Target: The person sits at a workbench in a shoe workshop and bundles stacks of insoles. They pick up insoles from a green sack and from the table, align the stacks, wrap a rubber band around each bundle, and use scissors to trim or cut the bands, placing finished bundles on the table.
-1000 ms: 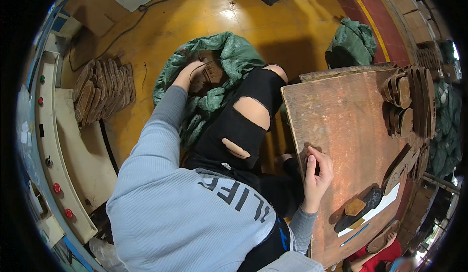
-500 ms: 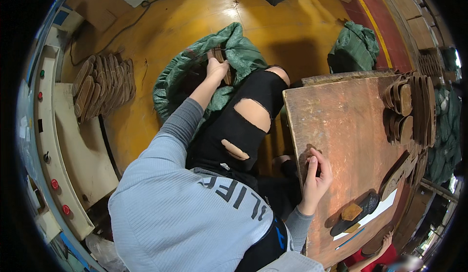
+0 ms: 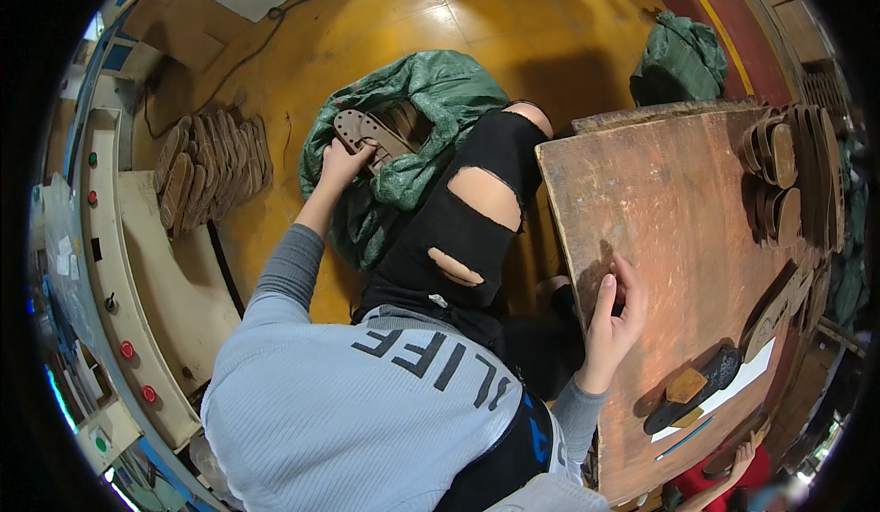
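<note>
My left hand (image 3: 343,164) is closed on one end of a brown shoe sole (image 3: 359,131) with a row of dark holes along it. The sole is at the mouth of a green woven sack (image 3: 440,72) that stands by my left knee. More brown pieces (image 3: 403,120) show inside the sack, partly hidden by its folds. Above the near left edge of the wooden table (image 3: 660,200), my right hand (image 3: 616,324) hovers with loosely curled fingers, thumb apart from them and nothing visible between them.
Stacked brown soles (image 3: 784,168) stand at the table's far right. Nearer lie a black sole-shaped piece (image 3: 701,388), a tan block (image 3: 686,385) and a blue pencil (image 3: 686,438). More soles (image 3: 213,168) are piled left, beside a machine panel (image 3: 115,264). Another green sack (image 3: 680,61) stands beyond the table.
My left hand has drawn back from inside the sack toward its left rim, bringing the holed sole into sight. My right hand keeps its loose curl by the table edge. The view has shifted slightly.
</note>
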The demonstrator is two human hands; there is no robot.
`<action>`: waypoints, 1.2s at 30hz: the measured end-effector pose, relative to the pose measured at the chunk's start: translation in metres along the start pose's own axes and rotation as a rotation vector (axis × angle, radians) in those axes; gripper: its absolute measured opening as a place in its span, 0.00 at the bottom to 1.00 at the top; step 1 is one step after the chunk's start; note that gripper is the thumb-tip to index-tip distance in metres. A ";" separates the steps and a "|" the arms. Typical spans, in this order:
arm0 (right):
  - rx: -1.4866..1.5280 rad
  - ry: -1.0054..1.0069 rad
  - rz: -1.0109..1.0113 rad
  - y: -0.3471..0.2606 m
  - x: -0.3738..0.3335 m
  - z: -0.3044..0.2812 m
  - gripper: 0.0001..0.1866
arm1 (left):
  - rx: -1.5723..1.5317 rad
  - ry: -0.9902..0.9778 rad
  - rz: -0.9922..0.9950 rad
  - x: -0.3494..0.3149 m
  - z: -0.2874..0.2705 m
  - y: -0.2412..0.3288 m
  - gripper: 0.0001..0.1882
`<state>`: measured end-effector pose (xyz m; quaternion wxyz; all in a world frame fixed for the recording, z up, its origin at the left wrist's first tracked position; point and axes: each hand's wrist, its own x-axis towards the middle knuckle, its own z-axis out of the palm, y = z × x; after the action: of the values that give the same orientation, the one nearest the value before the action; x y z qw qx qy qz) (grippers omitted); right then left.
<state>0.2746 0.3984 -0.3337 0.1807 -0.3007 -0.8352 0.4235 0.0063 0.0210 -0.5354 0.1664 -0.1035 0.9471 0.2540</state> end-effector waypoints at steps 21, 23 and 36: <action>-0.062 -0.033 -0.168 0.001 -0.002 -0.004 0.10 | -0.935 -0.159 -0.054 -0.042 0.013 0.051 0.47; -0.057 -0.033 -0.171 0.002 -0.001 -0.003 0.10 | -0.787 -0.146 0.027 -0.039 0.027 0.059 0.53; -0.091 -0.060 -0.188 -0.005 0.002 -0.001 0.09 | -0.817 0.046 0.399 -0.116 0.008 0.124 0.31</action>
<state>0.2721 0.3983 -0.3291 0.1805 -0.2159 -0.8832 0.3751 0.0808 0.1436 -0.4440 0.0386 0.0184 0.7740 0.6317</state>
